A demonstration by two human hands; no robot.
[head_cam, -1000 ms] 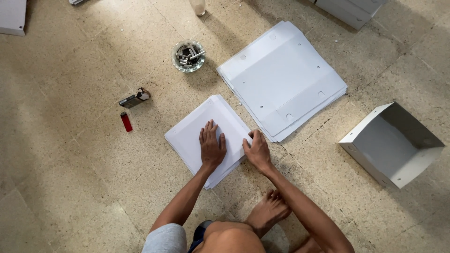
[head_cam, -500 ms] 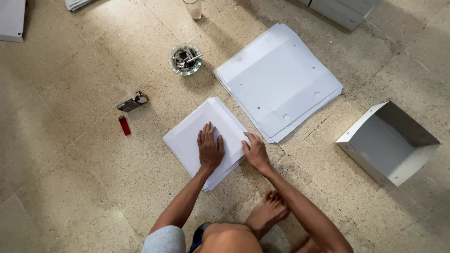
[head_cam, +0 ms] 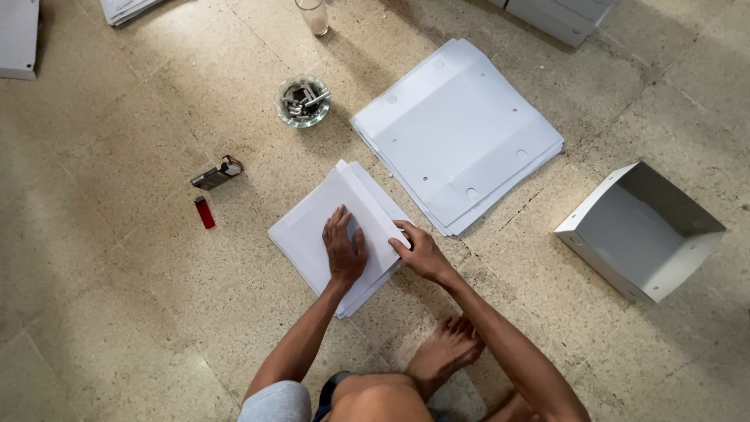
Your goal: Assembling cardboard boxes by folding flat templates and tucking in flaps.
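A small stack of white sheets (head_cam: 312, 227) lies on the stone floor in front of me. My left hand (head_cam: 344, 248) presses flat on top of it, fingers spread. My right hand (head_cam: 419, 252) grips the stack's right edge, where the top sheet is folded over. Beyond it lies a larger pile of white die-cut sheets with punched holes (head_cam: 457, 129). My bare foot (head_cam: 441, 352) rests on the floor below the hands.
A folded white open box (head_cam: 641, 230) stands at the right. A glass ashtray (head_cam: 302, 100), a small dark pack (head_cam: 216, 174) and a red lighter (head_cam: 204, 212) lie at the left. A drinking glass (head_cam: 313, 14) stands at the top; more white stacks (head_cam: 19, 37) sit in the corners.
Both hands stay on the small stack; my right hand has shifted slightly along its right edge. The view has drifted a little.
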